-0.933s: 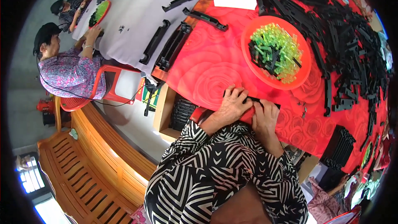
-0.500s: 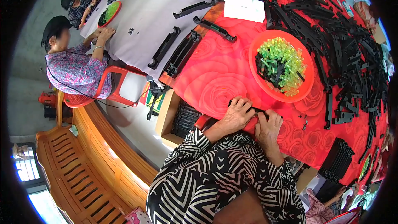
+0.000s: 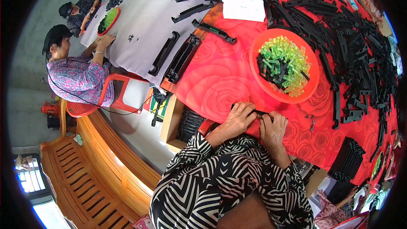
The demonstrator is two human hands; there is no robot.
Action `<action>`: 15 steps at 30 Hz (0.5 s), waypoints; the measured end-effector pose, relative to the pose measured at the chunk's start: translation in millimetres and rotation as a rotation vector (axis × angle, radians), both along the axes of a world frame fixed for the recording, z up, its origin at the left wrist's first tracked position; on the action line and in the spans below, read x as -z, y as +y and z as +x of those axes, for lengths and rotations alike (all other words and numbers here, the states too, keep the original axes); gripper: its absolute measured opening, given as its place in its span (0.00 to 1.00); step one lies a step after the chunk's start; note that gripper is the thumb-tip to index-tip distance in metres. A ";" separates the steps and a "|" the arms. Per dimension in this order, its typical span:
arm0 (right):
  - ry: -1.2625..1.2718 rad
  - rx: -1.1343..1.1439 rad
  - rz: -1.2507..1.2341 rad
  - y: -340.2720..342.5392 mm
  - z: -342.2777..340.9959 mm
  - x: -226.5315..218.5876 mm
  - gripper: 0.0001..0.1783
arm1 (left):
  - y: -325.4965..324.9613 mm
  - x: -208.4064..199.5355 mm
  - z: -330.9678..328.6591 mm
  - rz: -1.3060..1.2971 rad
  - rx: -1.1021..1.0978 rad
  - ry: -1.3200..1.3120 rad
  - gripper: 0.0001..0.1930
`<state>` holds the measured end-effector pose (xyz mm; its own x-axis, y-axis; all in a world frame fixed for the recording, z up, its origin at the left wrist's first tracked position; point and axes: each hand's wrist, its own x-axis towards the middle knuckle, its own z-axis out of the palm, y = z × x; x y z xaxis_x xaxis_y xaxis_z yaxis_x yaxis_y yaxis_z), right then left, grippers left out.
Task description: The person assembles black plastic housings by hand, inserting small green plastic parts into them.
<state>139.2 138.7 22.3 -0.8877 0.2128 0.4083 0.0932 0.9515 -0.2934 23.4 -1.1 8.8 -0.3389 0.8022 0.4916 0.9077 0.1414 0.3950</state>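
At the near edge of the red rose-patterned cloth, my left hand (image 3: 238,119) and my right hand (image 3: 273,131) are closed on one long black plastic strip (image 3: 260,113). The fingers of both hands press along it and cover most of its length. Whether a small piece sits between the fingertips is hidden. Just beyond my hands stands a red bowl (image 3: 314,85). It holds yellow-green translucent tube pieces (image 3: 292,55) and small black parts (image 3: 266,68). Tiny dark bits (image 3: 312,123) lie on the cloth to the right of my right hand.
Black plastic strips (image 3: 360,59) are heaped at the right and far side. A white box (image 3: 243,8) sits beyond the bowl. Left stand several strips (image 3: 182,59) by the table join. A seated person (image 3: 78,72) works at the grey cloth; a wooden bench (image 3: 80,178) is lower left.
The whole view has shifted slightly with my head. Both hands remain on the black strip, with only slight finger movement. The seated person's hands have shifted a little.
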 end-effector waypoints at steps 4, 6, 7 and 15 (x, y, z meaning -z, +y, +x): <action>0.000 -0.020 -0.025 2.0 -0.6 -3.4 0.08 | 1.1 0.0 1.7 -0.004 -0.010 0.030 0.12; -0.006 -0.032 -0.028 2.7 -1.3 -3.5 0.07 | 0.3 0.3 2.2 -0.003 -0.011 0.022 0.12; -0.003 -0.041 -0.021 3.4 -1.3 -3.1 0.09 | -0.1 0.1 2.3 -0.005 -0.011 0.023 0.12; -0.055 -0.063 -0.030 5.8 -1.7 -2.6 0.09 | 0.4 -0.5 2.5 0.002 -0.010 0.026 0.13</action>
